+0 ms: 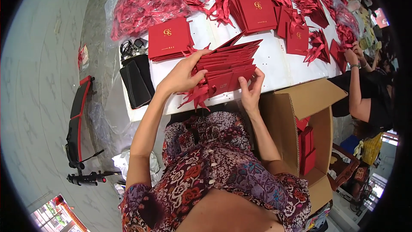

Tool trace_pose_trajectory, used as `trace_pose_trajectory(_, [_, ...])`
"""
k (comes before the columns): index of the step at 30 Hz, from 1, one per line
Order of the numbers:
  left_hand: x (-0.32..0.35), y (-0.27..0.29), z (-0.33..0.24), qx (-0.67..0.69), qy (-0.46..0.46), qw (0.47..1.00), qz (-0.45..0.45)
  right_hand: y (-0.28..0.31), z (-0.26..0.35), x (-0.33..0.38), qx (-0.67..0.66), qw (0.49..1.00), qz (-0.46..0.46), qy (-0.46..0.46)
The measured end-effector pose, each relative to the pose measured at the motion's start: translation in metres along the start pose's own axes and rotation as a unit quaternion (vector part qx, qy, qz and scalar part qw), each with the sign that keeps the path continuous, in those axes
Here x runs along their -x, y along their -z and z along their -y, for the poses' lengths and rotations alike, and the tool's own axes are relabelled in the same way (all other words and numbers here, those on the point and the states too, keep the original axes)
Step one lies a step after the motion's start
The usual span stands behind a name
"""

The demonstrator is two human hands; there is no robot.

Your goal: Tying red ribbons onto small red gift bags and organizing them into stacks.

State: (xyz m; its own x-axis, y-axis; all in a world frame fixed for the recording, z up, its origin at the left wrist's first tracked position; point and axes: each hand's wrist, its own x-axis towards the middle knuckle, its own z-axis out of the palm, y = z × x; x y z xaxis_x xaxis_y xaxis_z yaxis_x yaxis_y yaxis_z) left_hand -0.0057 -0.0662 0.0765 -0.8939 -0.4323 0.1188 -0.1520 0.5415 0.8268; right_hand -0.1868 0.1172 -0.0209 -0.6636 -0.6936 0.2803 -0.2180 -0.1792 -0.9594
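Note:
A thick stack of small red paper gift bags [224,76] stands on edge at the near edge of the white table, fanned out at the top. My left hand [185,75] grips its left end, thumb in front and fingers over the far side. Red ribbon handles [198,96] dangle below that hand. At the stack's right end, my right hand [252,91] has its thumb against the front bag and its fingers curled behind the edge. Just beyond lies a flat pile of red bags [168,39] with gold print.
A clear plastic sack of red ribbons [146,6] and more red bags [257,12] cover the table's far side. A black pouch [136,82] lies at left. An open cardboard box [281,124] with red bags stands at right. Another person's hand [352,55] handles ribbons farther right.

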Motion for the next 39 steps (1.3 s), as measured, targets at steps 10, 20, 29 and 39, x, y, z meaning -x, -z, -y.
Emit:
trace_pose_trajectory(10, [-0.011, 0.006, -0.003, 0.059, 0.047, 0.997, -0.012, 0.013, 0.011, -0.004, -0.101, 0.992, 0.071, -0.022])
trace_pose_trajectory(20, [-0.010, 0.000, -0.004, -0.001, 0.041, 0.998, -0.056, 0.009, 0.038, 0.011, -0.107, 0.977, 0.169, -0.080])
trace_pose_trajectory(29, [-0.005, 0.009, -0.015, 0.022, 0.069, 0.997, 0.000, -0.009, 0.014, -0.005, -0.006, 0.998, 0.054, -0.011])
trace_pose_trajectory(39, [0.002, -0.008, -0.010, -0.059, 0.047, 0.997, -0.027, 0.001, 0.012, -0.028, 0.025, 0.994, 0.108, 0.012])
